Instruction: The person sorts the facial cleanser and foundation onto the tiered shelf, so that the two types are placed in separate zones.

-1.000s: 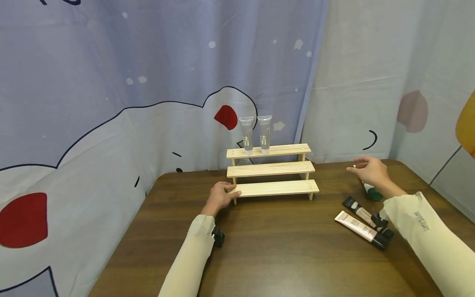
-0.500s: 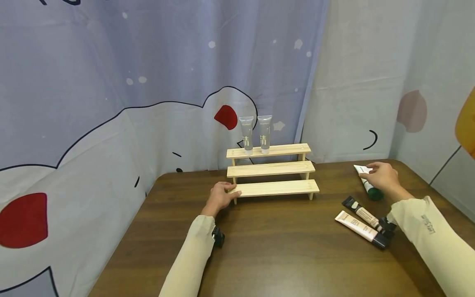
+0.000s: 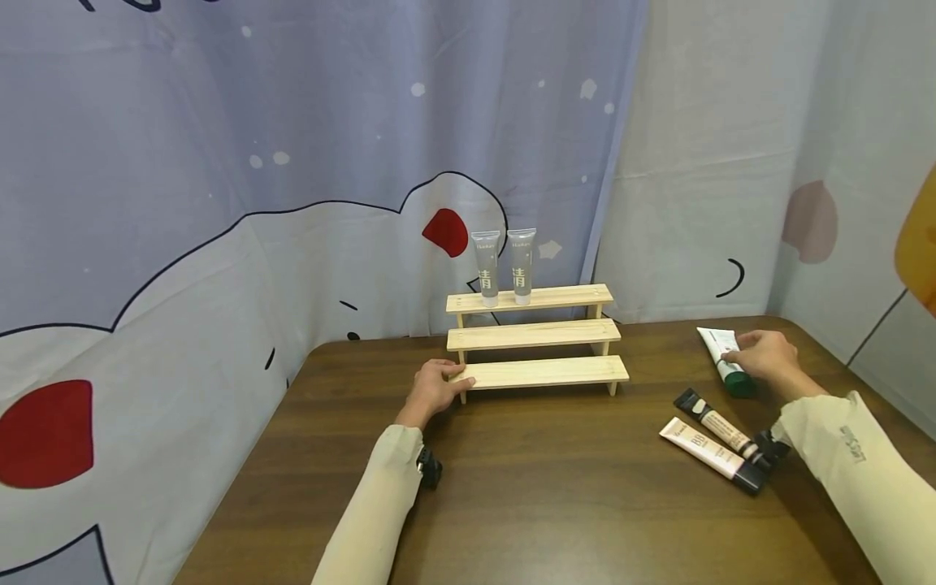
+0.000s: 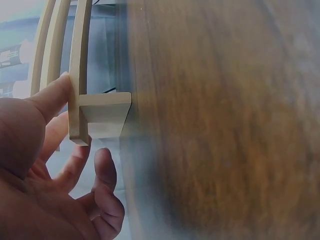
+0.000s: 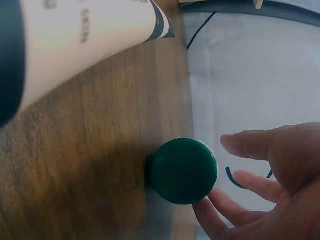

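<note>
A three-step pale wooden display rack (image 3: 541,371) stands at the back of the table. My left hand (image 3: 433,387) grips the left end of its lowest board, thumb on top; in the left wrist view the fingers (image 4: 75,167) reach round the board's end. At the right lies a white tube (image 3: 718,348) with a green cap (image 5: 184,171). My right hand (image 3: 766,357) is at this tube, fingers bent around its side. The right wrist view shows a fingertip touching near the cap, while the thumb (image 5: 245,143) appears slightly apart from it.
Two clear grey tubes (image 3: 522,268) stand upright on the rack's top step. A beige BB cream tube (image 3: 702,447) and a slimmer black-ended tube (image 3: 720,424) lie side by side in front of the right hand. A printed curtain (image 3: 351,268) hangs behind the table.
My right hand has come down and to the right, from above the white tube to its side, uncovering more of the tube. The left hand has stayed on the rack.
</note>
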`<state>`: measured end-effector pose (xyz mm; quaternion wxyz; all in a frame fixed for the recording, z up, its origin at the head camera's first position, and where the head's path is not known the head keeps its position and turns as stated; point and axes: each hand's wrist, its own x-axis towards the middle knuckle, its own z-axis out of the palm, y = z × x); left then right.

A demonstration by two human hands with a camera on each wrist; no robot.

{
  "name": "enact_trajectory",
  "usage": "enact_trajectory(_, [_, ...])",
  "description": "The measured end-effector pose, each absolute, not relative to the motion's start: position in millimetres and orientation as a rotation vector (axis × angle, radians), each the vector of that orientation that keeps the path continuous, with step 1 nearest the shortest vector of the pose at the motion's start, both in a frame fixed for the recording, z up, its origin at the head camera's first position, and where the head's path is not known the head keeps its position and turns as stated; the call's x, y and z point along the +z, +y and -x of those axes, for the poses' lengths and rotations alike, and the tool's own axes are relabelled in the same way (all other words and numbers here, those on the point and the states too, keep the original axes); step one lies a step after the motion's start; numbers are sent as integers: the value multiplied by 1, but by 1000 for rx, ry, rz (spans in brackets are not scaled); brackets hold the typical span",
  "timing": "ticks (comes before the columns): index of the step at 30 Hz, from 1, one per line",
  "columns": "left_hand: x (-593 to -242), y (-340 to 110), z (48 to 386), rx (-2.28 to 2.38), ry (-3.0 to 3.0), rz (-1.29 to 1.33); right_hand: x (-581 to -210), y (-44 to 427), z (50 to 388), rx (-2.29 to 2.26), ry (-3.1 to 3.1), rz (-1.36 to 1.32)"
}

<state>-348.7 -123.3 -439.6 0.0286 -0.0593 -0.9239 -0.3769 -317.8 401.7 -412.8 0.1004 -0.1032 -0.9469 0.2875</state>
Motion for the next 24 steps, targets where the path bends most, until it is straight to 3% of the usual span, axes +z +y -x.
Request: enact_trajectory(24, [-438,-124,347,-1166,-2835,183,-424,410,325,1014,-2868,280])
